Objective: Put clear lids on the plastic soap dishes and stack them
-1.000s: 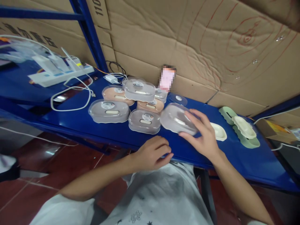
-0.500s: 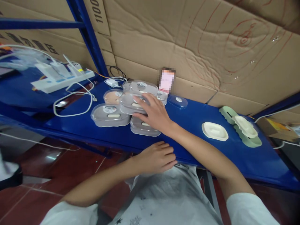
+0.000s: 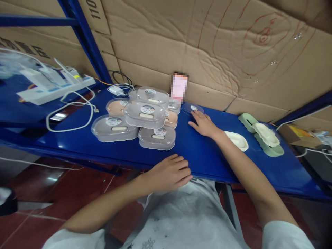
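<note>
My right hand (image 3: 203, 123) reaches over the blue table with its fingers apart. Its fingertips are at the near edge of a clear oval plastic lid (image 3: 187, 108) with a round sticker; whether they touch it I cannot tell. Close to my body, my left hand (image 3: 171, 172) rests at the table's front edge, fingers curled in and its palm hidden; nothing shows in it. Left of the right hand stand several stacked oval boxes with clear lids, among them a grey one (image 3: 166, 141) in front and a top one (image 3: 135, 119). Peach-coloured boxes (image 3: 112, 108) sit among them.
At right lie a cream oval tray (image 3: 243, 144), another cream tray (image 3: 268, 136) and green oval pieces (image 3: 278, 150). A blurred-out phone (image 3: 178, 86) leans on the cardboard wall (image 3: 160, 41). A white power strip (image 3: 38, 97) and cable (image 3: 70, 130) lie left.
My right hand has left the top box of the stack and moved right to the clear lid. My left hand stays at the table edge. The whole view has shifted slightly.
</note>
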A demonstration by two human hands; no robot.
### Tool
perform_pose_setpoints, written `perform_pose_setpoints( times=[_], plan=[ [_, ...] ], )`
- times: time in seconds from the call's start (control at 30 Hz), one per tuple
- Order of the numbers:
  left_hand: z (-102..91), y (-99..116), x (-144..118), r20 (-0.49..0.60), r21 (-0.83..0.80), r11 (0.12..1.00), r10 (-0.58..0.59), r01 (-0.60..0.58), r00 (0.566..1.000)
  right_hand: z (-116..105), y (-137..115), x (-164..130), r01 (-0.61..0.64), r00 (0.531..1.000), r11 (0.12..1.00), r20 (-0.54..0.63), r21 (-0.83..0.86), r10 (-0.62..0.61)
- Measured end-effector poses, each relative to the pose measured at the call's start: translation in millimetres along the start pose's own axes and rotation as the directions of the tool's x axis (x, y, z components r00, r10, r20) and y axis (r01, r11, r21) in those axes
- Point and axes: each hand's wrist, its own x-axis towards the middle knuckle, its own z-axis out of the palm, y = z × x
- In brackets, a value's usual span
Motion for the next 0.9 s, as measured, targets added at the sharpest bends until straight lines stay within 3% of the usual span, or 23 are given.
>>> perform_pose_setpoints(
  times=[0.1,0.23,0.33,0.4,0.47,0.53,0.7,0.77,0.83,0.9],
  plan=[
    [-1.0,1,1,-0.003,-0.02,1.0,-0.023,0.022,1.0,-1,8,-59,0.077,0.997,0.997,0.012,0.024,-0.077],
    [-0.8,3,4,-0.042,-0.006,0.994,-0.109,0.109,0.993,-10,23,-154,0.213,0.977,0.961,-0.067,0.176,-0.204],
    [2.2,4,7,0.0,0.031,0.985,-0.17,0.169,0.986,-7,63,-209,0.073,0.967,0.981,-0.252,0.18,-0.026],
    [4.8,4,7,0.051,0.04,0.98,-0.195,0.194,0.979,1,96,-230,-0.04,0.943,0.991,-0.322,0.13,0.081],
    [6.8,5,7,0.085,0.035,0.976,-0.216,0.214,0.973,11,118,-240,-0.081,0.936,0.993,-0.335,0.087,0.106],
    [7.7,4,6,0.072,0.025,0.971,-0.238,0.237,0.968,19,121,-242,-0.075,0.941,0.995,-0.326,0.059,0.09],
    [8.4,2,2,-0.09,-0.058,0.955,-0.294,0.29,0.952,20,77,-231,0.003,0.956,1.0,-0.293,0.004,-0.002],
    [9.8,1,1,-0.135,-0.075,0.949,-0.313,0.305,0.94,12,72,-223,0.037,0.957,0.999,-0.288,-0.023,-0.042],
    [11.3,0,1,-0.149,-0.063,0.95,-0.313,0.307,0.938,0,87,-212,0.0,0.946,0.999,-0.323,-0.048,-0.015],
    [12.1,1,2,-0.135,-0.047,0.952,-0.306,0.302,0.942,-14,118,-197,-0.109,0.921,0.991,-0.384,-0.074,0.072]
  ],
)
